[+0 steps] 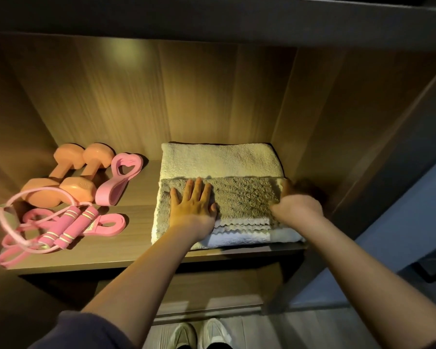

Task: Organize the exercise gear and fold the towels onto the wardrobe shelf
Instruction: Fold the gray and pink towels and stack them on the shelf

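Your left hand (193,205) lies flat on the grey-brown towel (242,197), fingers straight and slightly spread. Your right hand (296,206) is blurred, its fingers curled round that towel's right end. The towel tops a stack over a cream towel (219,159) and a white towel (237,238), at the shelf's (136,197) right end, reaching its front edge. At the left end lie two orange dumbbells (68,177), a pink heart-shaped trainer (118,180), a pink skipping rope (73,227) and pink bands (111,224)
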